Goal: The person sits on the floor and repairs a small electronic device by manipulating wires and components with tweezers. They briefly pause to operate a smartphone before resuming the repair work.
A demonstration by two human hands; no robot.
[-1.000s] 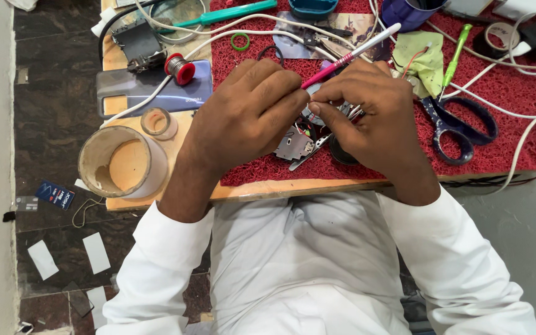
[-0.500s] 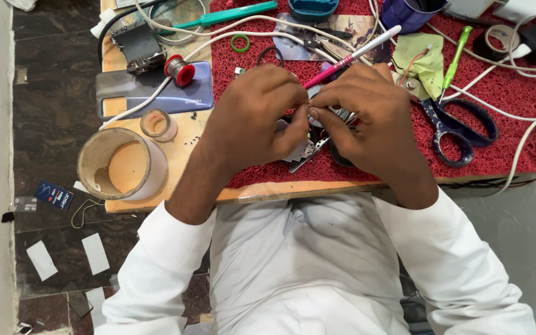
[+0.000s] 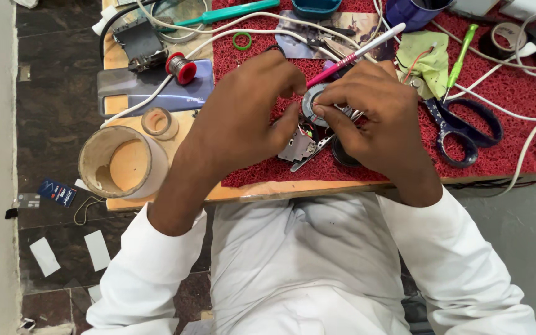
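Note:
Both my hands meet over a red mat [image 3: 516,93] on a small wooden board. Between the fingertips is a small round grey metal disc [image 3: 312,103], like a tiny speaker. My left hand [image 3: 243,115] pinches its left edge and my right hand [image 3: 383,121] grips its right side. A pink and white pen-like tool [image 3: 358,53] slants from the upper right down to the fingertips; which hand holds it I cannot tell. Under the hands lie a small metal part with wires [image 3: 296,147], tweezers [image 3: 317,149] and a dark round piece [image 3: 342,156].
Blue-handled scissors [image 3: 460,133] lie right of my hands, with white cables and a green cloth [image 3: 426,59] nearby. To the left are a phone [image 3: 150,96], a red solder spool [image 3: 181,67], a big tape roll [image 3: 122,162] and a small one [image 3: 159,122]. Dark floor lies beyond the board.
The round disc, hidden under my fingers before, now shows between the fingertips. Both hands have shifted slightly and the left fingers have drawn back from over it.

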